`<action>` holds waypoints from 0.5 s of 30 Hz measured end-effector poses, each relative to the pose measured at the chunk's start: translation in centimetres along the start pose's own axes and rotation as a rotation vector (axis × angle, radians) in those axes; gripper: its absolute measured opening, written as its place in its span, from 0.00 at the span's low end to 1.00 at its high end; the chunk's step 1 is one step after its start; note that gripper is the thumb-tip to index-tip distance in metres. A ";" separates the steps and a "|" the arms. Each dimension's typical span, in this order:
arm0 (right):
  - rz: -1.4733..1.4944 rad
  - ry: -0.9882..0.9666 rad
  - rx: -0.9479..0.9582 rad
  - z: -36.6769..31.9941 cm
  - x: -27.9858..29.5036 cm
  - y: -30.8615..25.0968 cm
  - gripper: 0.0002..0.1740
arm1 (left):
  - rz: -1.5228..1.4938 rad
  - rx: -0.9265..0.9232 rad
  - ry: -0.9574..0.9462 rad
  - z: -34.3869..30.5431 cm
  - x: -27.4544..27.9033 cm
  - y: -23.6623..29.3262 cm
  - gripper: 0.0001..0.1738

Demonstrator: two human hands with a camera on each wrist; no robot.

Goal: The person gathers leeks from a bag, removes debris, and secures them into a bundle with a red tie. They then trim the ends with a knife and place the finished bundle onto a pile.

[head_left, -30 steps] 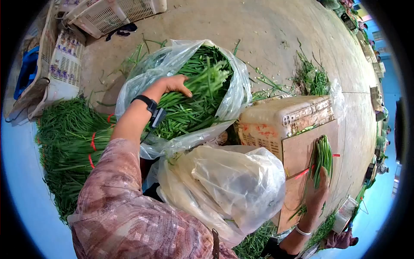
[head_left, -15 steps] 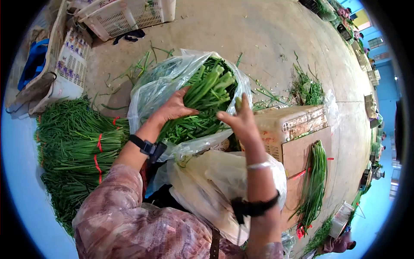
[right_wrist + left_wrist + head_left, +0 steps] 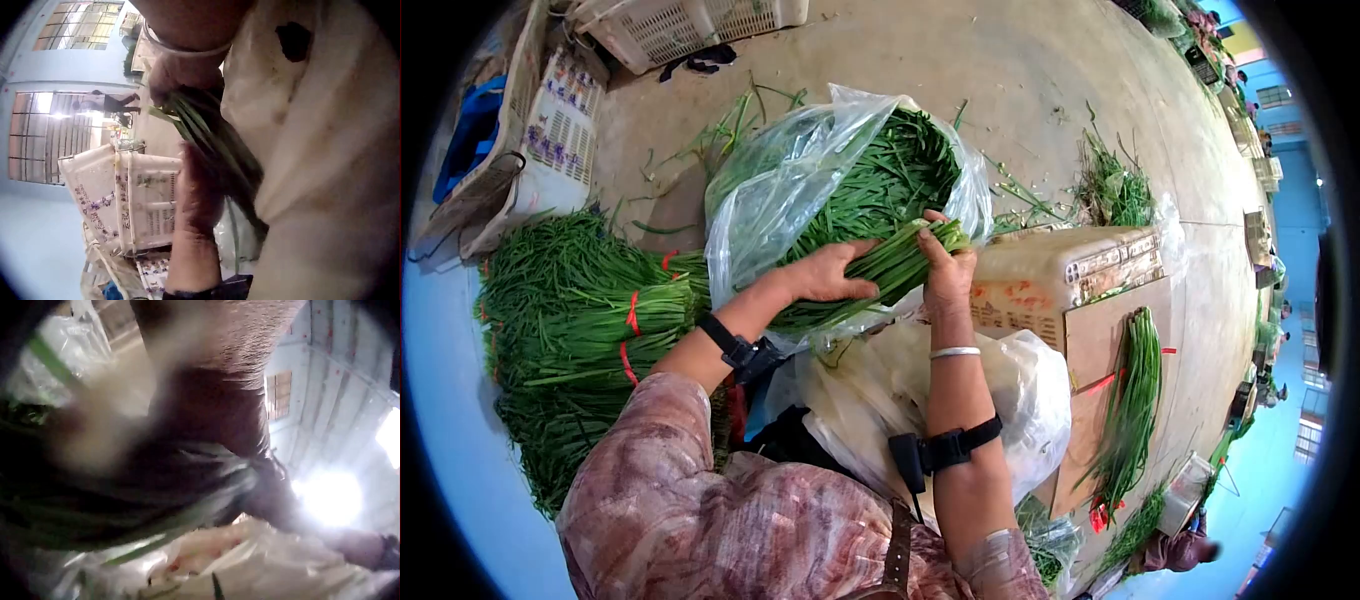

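Note:
A bunch of green stalks (image 3: 895, 262) lies across both hands, over the near edge of an open clear plastic bag (image 3: 775, 180) full of long green leaves. The left hand (image 3: 832, 273) grips the bunch around its middle, thumb on the near side. At the pale cut ends, the right hand (image 3: 947, 265) curls its fingers and thumb round the stalks. In the right wrist view the bunch (image 3: 209, 125) runs between the right hand (image 3: 181, 78) and the left hand (image 3: 199, 194). The left wrist view is dark and blurred.
Red-banded bundles (image 3: 590, 320) are piled at the left. On a brown board (image 3: 1090, 345) at the right lies another bunch (image 3: 1135, 400), beside an upturned crate (image 3: 1040, 270). Pale plastic sheeting (image 3: 1020, 380) covers the lap. White crates (image 3: 685, 30) stand at the back left.
The right hand has left the bunch on the board and come to the stalk ends at the bag. The left hand's bunch has moved toward the body and turned toward the right.

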State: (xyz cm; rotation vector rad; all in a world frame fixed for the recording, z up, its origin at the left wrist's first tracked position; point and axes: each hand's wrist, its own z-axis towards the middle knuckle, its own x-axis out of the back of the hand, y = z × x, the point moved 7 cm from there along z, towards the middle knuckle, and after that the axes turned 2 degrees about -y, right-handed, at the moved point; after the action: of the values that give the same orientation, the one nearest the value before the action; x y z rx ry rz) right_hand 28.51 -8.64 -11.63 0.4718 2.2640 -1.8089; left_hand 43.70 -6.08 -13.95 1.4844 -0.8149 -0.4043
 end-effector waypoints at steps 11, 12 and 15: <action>-0.136 0.107 0.119 -0.2 0.7 -0.2 0.14 | -0.020 -0.026 0.486 4.0 0.8 3.1 0.14; -0.148 0.111 0.126 -0.4 0.9 0.0 0.13 | -0.055 -0.008 0.528 3.7 0.7 2.9 0.12; -0.196 0.082 0.102 -1.8 0.2 -0.1 0.14 | 0.058 0.067 0.583 2.9 -0.8 3.3 0.15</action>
State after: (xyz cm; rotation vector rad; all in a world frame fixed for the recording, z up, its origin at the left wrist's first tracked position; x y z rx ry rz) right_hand 28.30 -6.87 -11.17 0.3573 2.3542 -2.0420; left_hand 40.37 -7.28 -11.23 1.5256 -0.4046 0.1060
